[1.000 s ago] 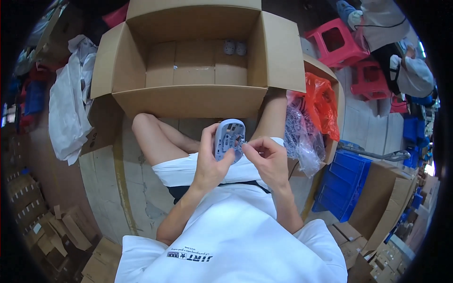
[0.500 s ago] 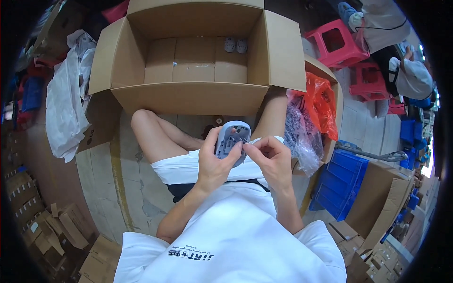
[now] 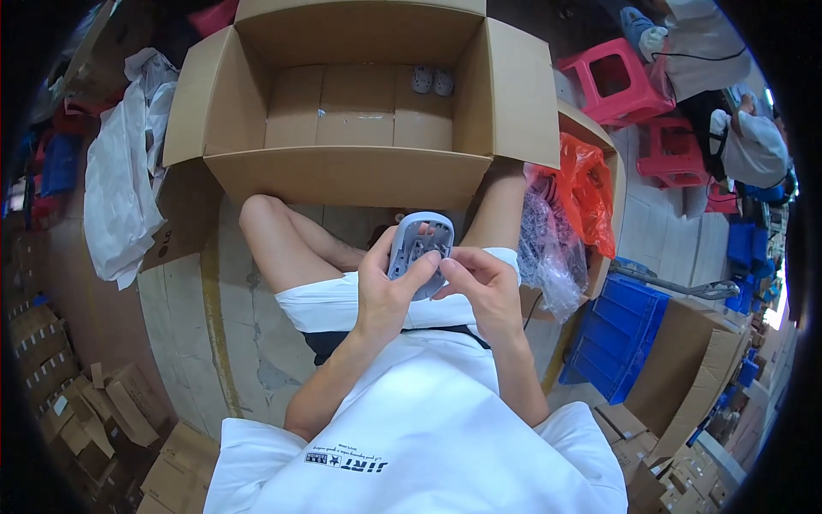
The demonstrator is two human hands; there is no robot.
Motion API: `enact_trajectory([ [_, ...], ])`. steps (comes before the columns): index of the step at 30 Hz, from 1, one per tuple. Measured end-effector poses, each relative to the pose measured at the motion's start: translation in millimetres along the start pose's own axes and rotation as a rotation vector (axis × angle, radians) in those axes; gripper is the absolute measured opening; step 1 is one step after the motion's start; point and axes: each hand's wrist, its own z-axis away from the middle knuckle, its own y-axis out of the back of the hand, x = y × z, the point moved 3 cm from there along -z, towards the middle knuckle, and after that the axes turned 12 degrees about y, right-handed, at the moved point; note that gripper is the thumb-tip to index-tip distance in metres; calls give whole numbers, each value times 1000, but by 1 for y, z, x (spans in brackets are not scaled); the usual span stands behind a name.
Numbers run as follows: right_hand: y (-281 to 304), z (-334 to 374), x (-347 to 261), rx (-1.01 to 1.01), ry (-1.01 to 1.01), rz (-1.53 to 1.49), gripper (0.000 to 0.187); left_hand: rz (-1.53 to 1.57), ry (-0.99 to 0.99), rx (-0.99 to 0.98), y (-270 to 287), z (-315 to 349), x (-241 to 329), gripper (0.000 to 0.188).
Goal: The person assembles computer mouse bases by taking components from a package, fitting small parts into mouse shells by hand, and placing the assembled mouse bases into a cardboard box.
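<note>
A grey, oval, hollow plastic shell [image 3: 413, 244], like the housing of a computer mouse, is held tilted over my lap with its moulded inside facing up. My left hand [image 3: 383, 287] is closed round its left side, the thumb pressing into the hollow. Through an opening near the upper end, a fingertip shows from behind. My right hand [image 3: 486, 287] is at the shell's right edge, thumb and fingers pinched together. Whatever lies between those fingertips is too small or hidden to make out.
A large open cardboard box [image 3: 351, 178] stands ahead, two small grey pieces [image 3: 432, 80] in its far right corner. To its right, a carton holds red plastic bags [image 3: 585, 193] and clear wrap [image 3: 548, 240]. Beyond are a blue crate [image 3: 612, 334], pink stools [image 3: 615, 81] and seated people.
The right fingertips have shifted slightly from the shell's hollow to its right edge, the hand turning a little. My left hand keeps its hold, and the shell has moved slightly.
</note>
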Motion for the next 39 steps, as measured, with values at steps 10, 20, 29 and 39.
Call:
enact_trajectory([
  [10, 4, 2, 13, 7, 53, -10, 18, -121, -101, 37, -1, 2, 3, 25],
  [20, -5, 7, 12, -19, -36, 54, 23, 112, 31, 76, -3, -1, 5, 26],
  [29, 3, 4, 13, -45, -24, 96, 24, 14, -13, 41, -5, -1, 4, 29],
  [39, 15, -10, 11, -102, -16, 171, 25, -124, -103, -68, -3, -6, -6, 35],
])
